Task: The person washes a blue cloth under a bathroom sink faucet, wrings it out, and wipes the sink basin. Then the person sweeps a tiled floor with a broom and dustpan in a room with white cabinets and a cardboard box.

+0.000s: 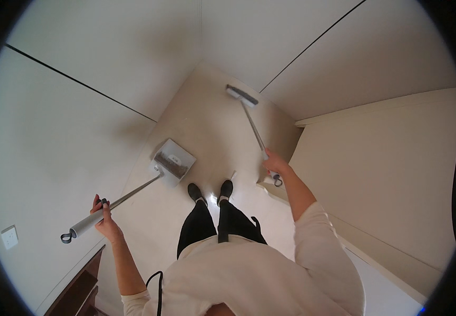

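My left hand (106,221) grips the grey handle of a long-handled dustpan (178,148). Its pan lies on the floor ahead of my feet and to the left, near the left wall, with a dark strip across its inside. In my right hand (277,162) is the grey grip of a broom (253,124) with a metal pole. The broom's white head, edged with dark bristles, is out on the floor close to the far right wall. The broom head and the dustpan are well apart.
Pale walls meet in a corner beyond the floor (200,110). A wall socket (9,237) is at the left, above dark brown wooden furniture (75,292). A cream panel-like surface (370,158) stands to my right. My dark shoes (225,189) are between the two tools.
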`<state>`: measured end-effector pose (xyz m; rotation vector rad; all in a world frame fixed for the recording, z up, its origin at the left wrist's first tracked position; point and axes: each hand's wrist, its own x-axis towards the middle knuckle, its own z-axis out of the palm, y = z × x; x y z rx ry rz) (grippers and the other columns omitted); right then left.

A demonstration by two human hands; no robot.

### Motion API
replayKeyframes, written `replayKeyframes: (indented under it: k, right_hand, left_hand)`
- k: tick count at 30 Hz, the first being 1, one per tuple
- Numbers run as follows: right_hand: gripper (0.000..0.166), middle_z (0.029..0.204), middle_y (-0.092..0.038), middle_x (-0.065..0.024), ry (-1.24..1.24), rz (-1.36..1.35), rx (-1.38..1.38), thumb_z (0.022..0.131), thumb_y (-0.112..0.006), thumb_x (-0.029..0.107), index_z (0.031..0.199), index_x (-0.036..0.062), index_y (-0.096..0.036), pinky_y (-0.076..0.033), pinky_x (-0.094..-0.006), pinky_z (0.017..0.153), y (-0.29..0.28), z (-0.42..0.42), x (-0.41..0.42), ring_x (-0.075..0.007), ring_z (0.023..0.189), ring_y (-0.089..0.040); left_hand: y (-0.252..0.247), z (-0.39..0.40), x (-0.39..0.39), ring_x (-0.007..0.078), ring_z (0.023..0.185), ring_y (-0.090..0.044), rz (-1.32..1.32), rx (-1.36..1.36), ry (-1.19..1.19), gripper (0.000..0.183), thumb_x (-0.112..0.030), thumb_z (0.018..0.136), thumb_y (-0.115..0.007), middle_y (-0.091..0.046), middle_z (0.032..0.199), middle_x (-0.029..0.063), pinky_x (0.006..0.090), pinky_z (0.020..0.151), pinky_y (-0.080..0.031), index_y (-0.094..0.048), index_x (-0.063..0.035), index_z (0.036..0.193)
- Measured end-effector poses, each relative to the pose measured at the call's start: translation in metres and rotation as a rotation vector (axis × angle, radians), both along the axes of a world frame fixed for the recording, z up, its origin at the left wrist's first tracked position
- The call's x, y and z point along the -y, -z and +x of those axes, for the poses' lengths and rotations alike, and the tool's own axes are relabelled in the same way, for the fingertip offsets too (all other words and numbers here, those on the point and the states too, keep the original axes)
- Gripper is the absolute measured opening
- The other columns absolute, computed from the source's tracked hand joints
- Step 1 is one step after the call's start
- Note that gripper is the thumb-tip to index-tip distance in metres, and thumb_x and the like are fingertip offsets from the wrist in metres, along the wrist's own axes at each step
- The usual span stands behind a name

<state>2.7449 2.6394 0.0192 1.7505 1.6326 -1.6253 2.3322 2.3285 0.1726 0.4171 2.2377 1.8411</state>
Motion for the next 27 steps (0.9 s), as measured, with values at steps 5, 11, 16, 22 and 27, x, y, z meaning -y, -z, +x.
replayKeyframes:
  k: [5, 11, 16, 22, 27]
  right_hand:
    - [0.066, 0.057, -0.046, -0.0055, 0.065, -0.137, -0.167, 0.068, -0.051, 0.005, 0.128, 0.0075, -0.024, -0.037, -0.0258, 0.039, -0.077, 0.018, -0.022, -0.0124, 0.043, -0.043]
    - [0.054, 0.058, -0.049, -0.0094, -0.007, 0.1, -0.173, 0.067, -0.047, 0.006, 0.119, 0.0006, -0.033, -0.04, -0.0304, 0.04, 0.012, -0.081, -0.065, -0.0178, 0.043, -0.048]
    - [0.046, 0.062, -0.053, -0.0158, -0.097, 0.101, -0.12, 0.066, -0.045, 0.007, 0.111, -0.0017, -0.036, -0.043, -0.0326, 0.043, 0.053, -0.167, -0.072, -0.0226, 0.048, -0.055]
    - [0.065, 0.058, -0.05, -0.0076, -0.233, -0.137, -0.201, 0.068, -0.05, 0.008, 0.127, 0.0047, -0.024, -0.041, -0.0279, 0.045, -0.017, -0.057, -0.067, -0.0151, 0.046, -0.049]
    - [0.064, 0.052, -0.046, -0.0054, -0.109, -0.084, -0.102, 0.068, -0.051, 0.005, 0.127, 0.0068, -0.026, -0.036, -0.0274, 0.04, -0.109, -0.005, -0.062, -0.0134, 0.042, -0.045]
  left_hand:
    - [0.003, 0.003, 0.006, 0.0202, 0.099, -0.047, 0.008, -0.006, -0.056, 0.01, 0.001, 0.076, -0.05, -0.042, 0.117, 0.0149, 0.0301, 0.083, -0.042, -0.047, -0.0015, 0.085]
    - [-0.006, 0.004, 0.0, 0.0205, 0.098, -0.047, -0.031, 0.025, -0.086, 0.011, 0.0, 0.076, -0.05, -0.042, 0.117, 0.0151, 0.0302, 0.083, -0.042, -0.046, -0.0018, 0.085]
    - [-0.008, 0.006, -0.006, 0.0209, 0.098, -0.047, -0.028, 0.025, -0.083, 0.011, -0.001, 0.076, -0.051, -0.042, 0.117, 0.0156, 0.0304, 0.083, -0.042, -0.046, -0.0018, 0.086]
    - [0.0, 0.004, 0.0, 0.0218, 0.1, -0.046, 0.001, 0.016, -0.095, 0.012, -0.001, 0.075, -0.052, -0.041, 0.117, 0.0168, 0.0309, 0.083, -0.042, -0.046, -0.0024, 0.085]
    - [0.002, 0.003, 0.0, 0.0224, 0.103, -0.044, -0.009, 0.03, -0.102, 0.012, -0.001, 0.075, -0.053, -0.04, 0.118, 0.0173, 0.0316, 0.084, -0.042, -0.046, -0.0018, 0.085]
